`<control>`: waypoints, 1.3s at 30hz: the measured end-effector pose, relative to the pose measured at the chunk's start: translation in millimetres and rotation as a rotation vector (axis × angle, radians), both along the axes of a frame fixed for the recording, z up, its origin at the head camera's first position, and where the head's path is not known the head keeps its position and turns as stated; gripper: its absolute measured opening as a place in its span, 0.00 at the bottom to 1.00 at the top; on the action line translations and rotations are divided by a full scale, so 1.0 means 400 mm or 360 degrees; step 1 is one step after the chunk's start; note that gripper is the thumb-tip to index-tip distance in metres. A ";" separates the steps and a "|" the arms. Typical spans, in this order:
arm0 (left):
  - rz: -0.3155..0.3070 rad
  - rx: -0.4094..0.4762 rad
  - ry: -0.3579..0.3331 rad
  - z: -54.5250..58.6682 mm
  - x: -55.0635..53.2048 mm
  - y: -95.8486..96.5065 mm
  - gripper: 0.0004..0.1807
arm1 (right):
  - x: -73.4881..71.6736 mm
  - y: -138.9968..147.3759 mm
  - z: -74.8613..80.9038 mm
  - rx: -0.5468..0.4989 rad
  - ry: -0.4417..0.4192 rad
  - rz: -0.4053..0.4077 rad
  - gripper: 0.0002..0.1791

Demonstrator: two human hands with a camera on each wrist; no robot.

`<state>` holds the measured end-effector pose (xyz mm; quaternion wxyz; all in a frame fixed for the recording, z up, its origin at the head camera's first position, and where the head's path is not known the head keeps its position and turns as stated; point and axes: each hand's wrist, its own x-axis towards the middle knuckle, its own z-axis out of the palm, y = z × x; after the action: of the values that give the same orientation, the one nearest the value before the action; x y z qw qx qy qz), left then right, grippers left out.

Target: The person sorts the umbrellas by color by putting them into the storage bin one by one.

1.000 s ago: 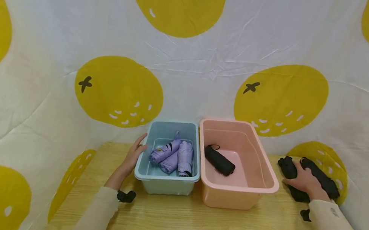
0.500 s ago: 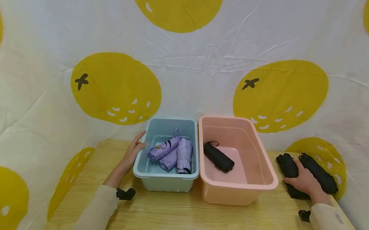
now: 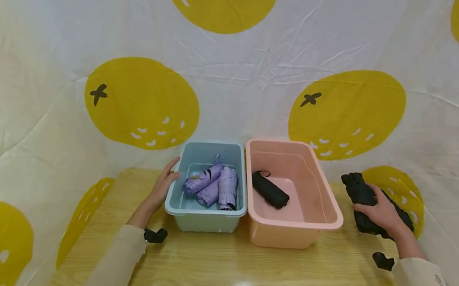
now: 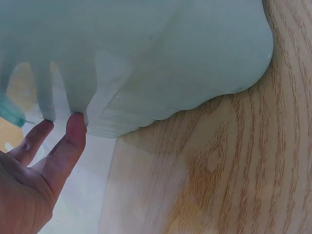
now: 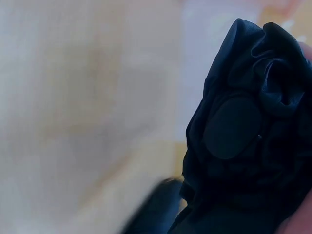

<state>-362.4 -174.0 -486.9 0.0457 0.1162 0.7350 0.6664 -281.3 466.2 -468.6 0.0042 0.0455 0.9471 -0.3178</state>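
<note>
My right hand (image 3: 385, 212) grips a black folded umbrella (image 3: 358, 189), held above the table at the right. It fills the right side of the right wrist view, its gathered fabric end facing the camera. More black folded umbrella fabric (image 3: 366, 224) shows below and behind that hand, partly hidden. At the left, my left hand (image 3: 160, 187) touches the side of the light blue bin (image 3: 209, 223); in the left wrist view its extended fingers (image 4: 75, 131) meet the outer wall. Several purple folded umbrellas (image 3: 228, 187) lie in the blue bin.
A pink bin (image 3: 283, 234) stands right beside the blue one, with a black folded umbrella (image 3: 270, 191) inside. Both bins rest on a wooden table (image 3: 198, 271). Behind hangs a white cloth (image 3: 243, 97) printed with yellow fruit.
My right hand has taken hold of the black folded umbrella and raised it off the table. The left hand stays at the blue bin. The head view has shifted slightly.
</note>
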 end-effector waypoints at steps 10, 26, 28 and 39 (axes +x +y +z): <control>0.0004 -0.0006 0.0006 0.000 0.001 -0.001 0.31 | -0.014 -0.151 0.199 0.0020 0.0089 0.0106 0.61; 0.0021 -0.0005 -0.0021 0.010 0.006 0.006 0.31 | -0.110 -0.372 0.333 0.0010 0.0240 0.0324 0.55; 0.0019 -0.0002 -0.0010 0.011 0.001 0.004 0.31 | -0.129 -0.393 0.337 -0.0006 0.0222 0.0359 0.54; 0.0033 0.0000 -0.0012 -0.045 -0.029 -0.011 0.30 | -0.212 -0.450 0.288 -0.0073 0.0143 0.0483 0.52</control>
<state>-374.2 -178.3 -504.8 0.0417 0.1061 0.7360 0.6674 -366.0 286.1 -353.5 0.0110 -0.1125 0.9348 -0.3368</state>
